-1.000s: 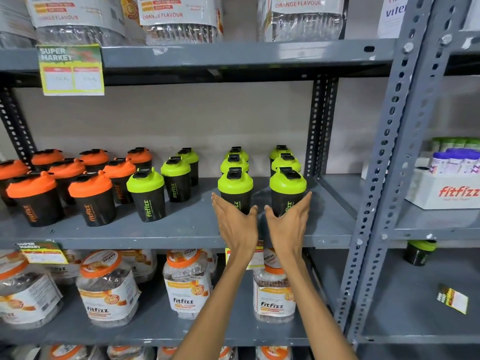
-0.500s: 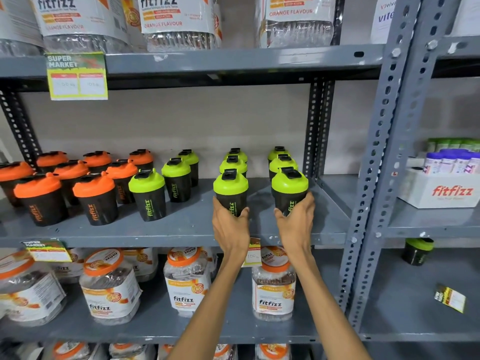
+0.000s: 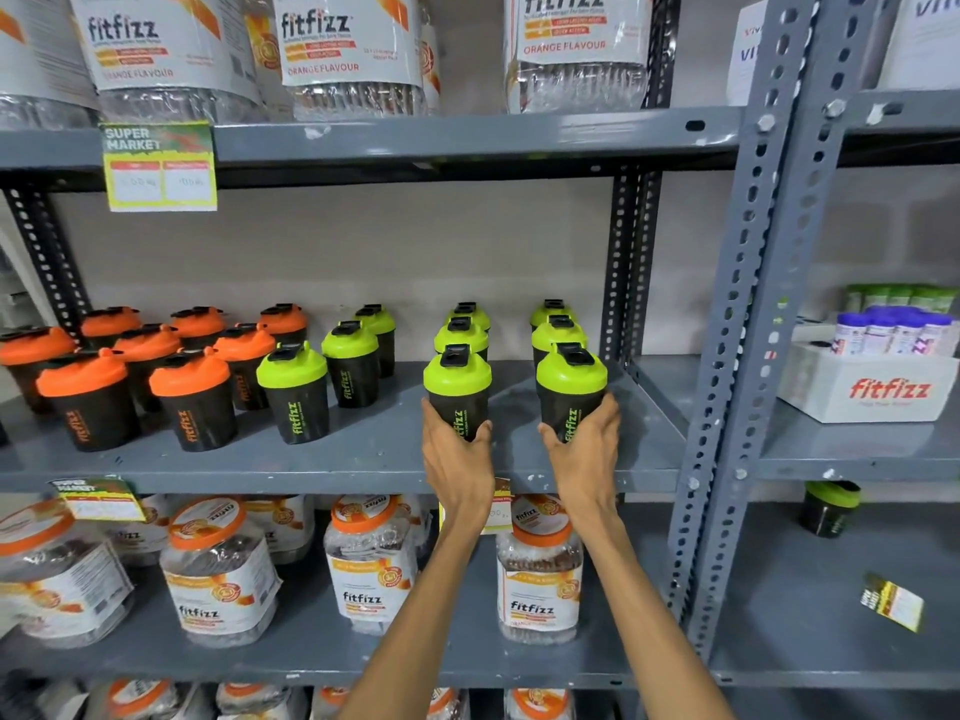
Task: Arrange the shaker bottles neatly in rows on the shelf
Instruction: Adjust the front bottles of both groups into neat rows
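Observation:
Black shaker bottles stand on the grey middle shelf (image 3: pixel 363 459). My left hand (image 3: pixel 457 459) is shut on the front green-lidded shaker (image 3: pixel 457 387) of one row. The front green-lidded shaker (image 3: pixel 570 387) of the rightmost row is gripped by my right hand (image 3: pixel 584 452). Behind each held bottle stand two more green-lidded ones in line. Further left runs another row of three green-lidded shakers (image 3: pixel 296 392). Several orange-lidded shakers (image 3: pixel 189 397) fill the shelf's left part.
A perforated upright post (image 3: pixel 748 324) bounds the shelf on the right. Large fitfizz jars (image 3: pixel 540 569) sit on the shelf below and the one above. The right bay holds a white fitfizz box (image 3: pixel 872 387), a lone green-lidded shaker (image 3: pixel 828 506) and a loose tag (image 3: pixel 891 608).
Both hands have gone from flat against the two front green-lidded shakers to wrapped around them, and the bottles have slid a little toward the back. The camera has moved closer.

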`<move>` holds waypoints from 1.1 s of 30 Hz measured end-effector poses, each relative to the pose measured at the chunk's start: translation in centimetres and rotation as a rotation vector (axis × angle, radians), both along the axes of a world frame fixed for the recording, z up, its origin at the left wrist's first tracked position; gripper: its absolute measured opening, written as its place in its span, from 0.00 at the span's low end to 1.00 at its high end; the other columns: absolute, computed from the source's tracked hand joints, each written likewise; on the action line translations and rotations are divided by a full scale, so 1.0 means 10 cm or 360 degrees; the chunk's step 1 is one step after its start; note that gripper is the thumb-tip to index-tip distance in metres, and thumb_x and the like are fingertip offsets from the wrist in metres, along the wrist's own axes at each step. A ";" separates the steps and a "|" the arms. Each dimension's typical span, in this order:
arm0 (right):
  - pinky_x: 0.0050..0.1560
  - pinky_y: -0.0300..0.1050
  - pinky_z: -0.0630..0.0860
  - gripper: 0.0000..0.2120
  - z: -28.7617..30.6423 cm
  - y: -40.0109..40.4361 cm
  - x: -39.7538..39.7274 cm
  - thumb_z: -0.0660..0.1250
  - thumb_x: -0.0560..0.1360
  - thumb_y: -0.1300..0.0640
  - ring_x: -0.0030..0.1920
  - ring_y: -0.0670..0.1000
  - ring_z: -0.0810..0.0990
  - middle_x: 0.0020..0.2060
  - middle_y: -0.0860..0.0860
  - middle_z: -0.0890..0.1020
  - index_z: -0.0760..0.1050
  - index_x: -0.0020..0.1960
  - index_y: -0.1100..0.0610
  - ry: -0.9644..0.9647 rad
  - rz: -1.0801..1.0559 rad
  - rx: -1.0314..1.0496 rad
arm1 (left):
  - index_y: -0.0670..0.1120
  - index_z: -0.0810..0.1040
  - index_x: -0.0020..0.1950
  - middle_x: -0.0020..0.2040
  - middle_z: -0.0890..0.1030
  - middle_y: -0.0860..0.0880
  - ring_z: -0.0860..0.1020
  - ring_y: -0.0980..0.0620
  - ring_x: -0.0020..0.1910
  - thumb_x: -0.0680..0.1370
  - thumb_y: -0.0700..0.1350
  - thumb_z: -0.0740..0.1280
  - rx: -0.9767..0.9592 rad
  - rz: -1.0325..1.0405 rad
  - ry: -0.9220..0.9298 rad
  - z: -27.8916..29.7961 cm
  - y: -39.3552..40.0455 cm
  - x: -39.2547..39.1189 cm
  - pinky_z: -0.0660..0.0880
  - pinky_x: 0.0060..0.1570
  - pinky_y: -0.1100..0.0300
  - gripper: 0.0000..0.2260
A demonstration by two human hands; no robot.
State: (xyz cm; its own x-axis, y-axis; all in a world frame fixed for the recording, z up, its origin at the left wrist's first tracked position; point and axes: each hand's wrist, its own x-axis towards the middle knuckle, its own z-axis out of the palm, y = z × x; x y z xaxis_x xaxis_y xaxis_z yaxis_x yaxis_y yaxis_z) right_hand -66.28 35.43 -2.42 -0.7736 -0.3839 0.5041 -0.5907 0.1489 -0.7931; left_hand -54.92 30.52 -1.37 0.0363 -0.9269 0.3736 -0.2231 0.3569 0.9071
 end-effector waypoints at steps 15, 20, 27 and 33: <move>0.65 0.53 0.71 0.43 -0.02 0.04 -0.02 0.77 0.70 0.54 0.69 0.61 0.70 0.68 0.61 0.70 0.56 0.75 0.63 0.0009 0.0036 -0.0011 | 0.39 0.60 0.79 0.71 0.75 0.40 0.74 0.40 0.70 0.75 0.43 0.76 -0.0025 -0.0024 0.0067 -0.06 0.00 0.02 0.74 0.67 0.43 0.38; 0.65 0.52 0.71 0.43 -0.04 0.04 -0.02 0.76 0.70 0.53 0.69 0.60 0.70 0.68 0.61 0.70 0.55 0.75 0.63 0.0015 0.0040 -0.0013 | 0.38 0.62 0.78 0.69 0.75 0.39 0.75 0.39 0.69 0.75 0.43 0.75 -0.0034 -0.0057 0.0045 -0.07 -0.03 0.02 0.75 0.66 0.43 0.36; 0.66 0.54 0.70 0.45 -0.05 0.04 -0.02 0.77 0.69 0.53 0.69 0.62 0.69 0.69 0.61 0.69 0.55 0.76 0.64 0.0032 0.0033 -0.0003 | 0.38 0.61 0.79 0.71 0.75 0.39 0.74 0.40 0.70 0.75 0.43 0.75 -0.0034 -0.0040 0.0043 -0.10 -0.05 0.04 0.74 0.67 0.43 0.37; 0.68 0.58 0.70 0.47 -0.10 0.22 0.16 0.75 0.71 0.51 0.72 0.61 0.64 0.71 0.62 0.62 0.49 0.78 0.62 0.0061 0.0057 -0.0048 | 0.38 0.53 0.82 0.76 0.69 0.39 0.66 0.41 0.77 0.74 0.47 0.77 0.0005 -0.0063 0.0026 -0.11 -0.03 0.05 0.67 0.75 0.47 0.46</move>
State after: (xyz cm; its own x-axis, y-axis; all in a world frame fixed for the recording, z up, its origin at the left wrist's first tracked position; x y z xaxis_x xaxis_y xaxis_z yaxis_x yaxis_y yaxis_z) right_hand -64.73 37.61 -3.39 -0.7397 -0.3952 0.5447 -0.6250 0.1035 -0.7737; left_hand -54.46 30.26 -2.45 0.0056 -0.9289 0.3703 -0.1942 0.3622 0.9116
